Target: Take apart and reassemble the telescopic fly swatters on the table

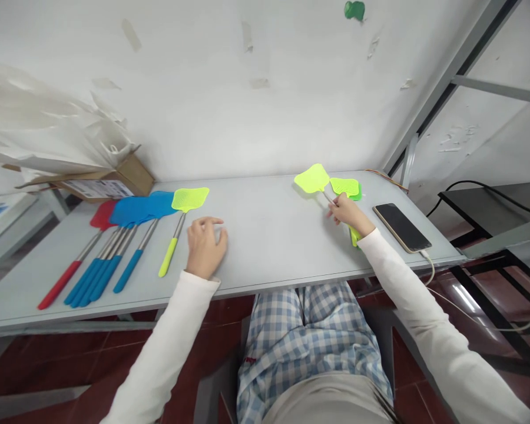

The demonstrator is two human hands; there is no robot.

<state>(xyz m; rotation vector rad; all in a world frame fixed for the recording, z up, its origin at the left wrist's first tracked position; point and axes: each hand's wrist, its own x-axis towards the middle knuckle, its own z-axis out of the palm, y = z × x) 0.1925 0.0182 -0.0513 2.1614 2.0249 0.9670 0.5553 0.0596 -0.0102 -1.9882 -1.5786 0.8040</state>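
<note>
My right hand is closed around the shaft of a yellow-green fly swatter, its head pointing up and to the left. Beneath and beside that hand lie another yellow-green fly swatter and a green one, partly hidden. My left hand is over the table with fingers apart and slightly curled, holding nothing. Just left of it lies a single yellow-green fly swatter. Farther left are several blue fly swatters with overlapping heads, and a red fly swatter at the end.
The grey table stands against a white wall. A cardboard box with white plastic wrapping sits at the back left. On the right lies a phone with a charging cable. A metal frame rises behind it.
</note>
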